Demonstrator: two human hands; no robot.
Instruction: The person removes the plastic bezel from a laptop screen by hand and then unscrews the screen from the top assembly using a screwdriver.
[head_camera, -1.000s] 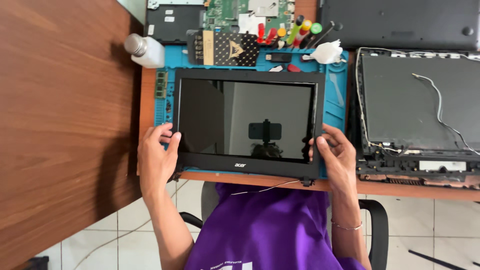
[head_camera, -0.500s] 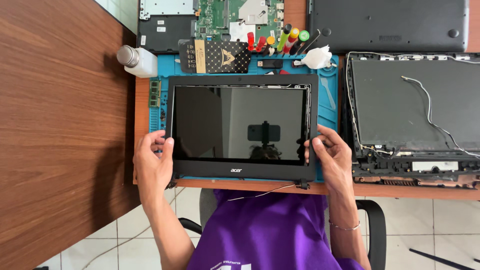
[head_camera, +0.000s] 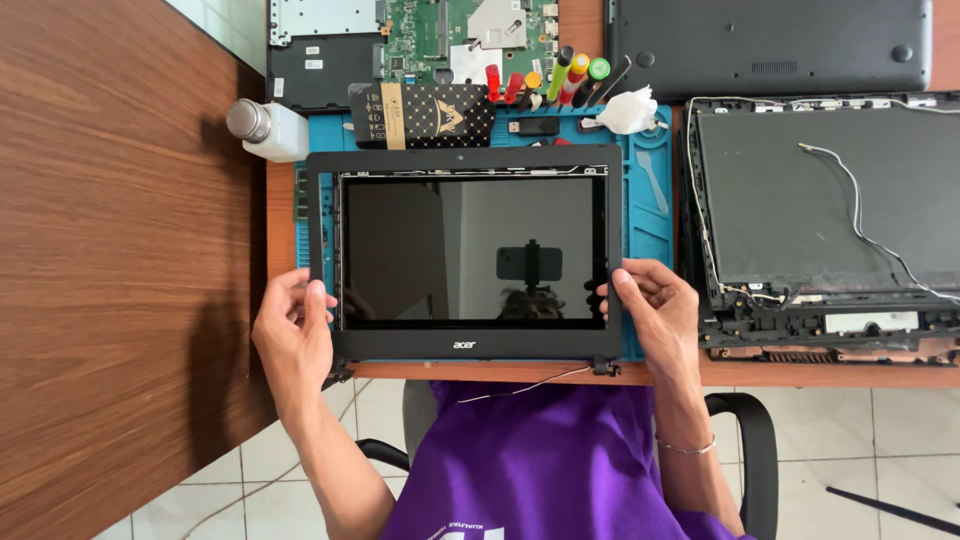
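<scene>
A laptop screen panel (head_camera: 465, 250) with a black frame lies in the middle of the frame, over a blue work mat (head_camera: 655, 190) on the desk. The left hand (head_camera: 292, 335) grips the panel's lower left edge, thumb on the front of the black frame and the other fingers curled behind it. The right hand (head_camera: 655, 318) grips the lower right edge the same way, fingertips pressing the frame beside the glass. The two hands are well apart, one at each side of the panel, both clamped on it. A thin wire (head_camera: 525, 385) hangs from the panel's bottom edge, over the purple shirt (head_camera: 540, 460) at the bottom centre.

At the upper left of the mat stands a white bottle (head_camera: 268, 128) with a metal cap. Just above the panel lies a black and gold box (head_camera: 425, 115), and beside it a row of coloured tool handles (head_camera: 560, 80). A circuit board (head_camera: 465, 30) lies at the top centre. A crumpled white cloth (head_camera: 628, 110) rests right of the tools. At the right, an opened laptop lid (head_camera: 820, 200) with loose cables lies beside the mat, and a black laptop base cover (head_camera: 770, 45) sits above it.
</scene>
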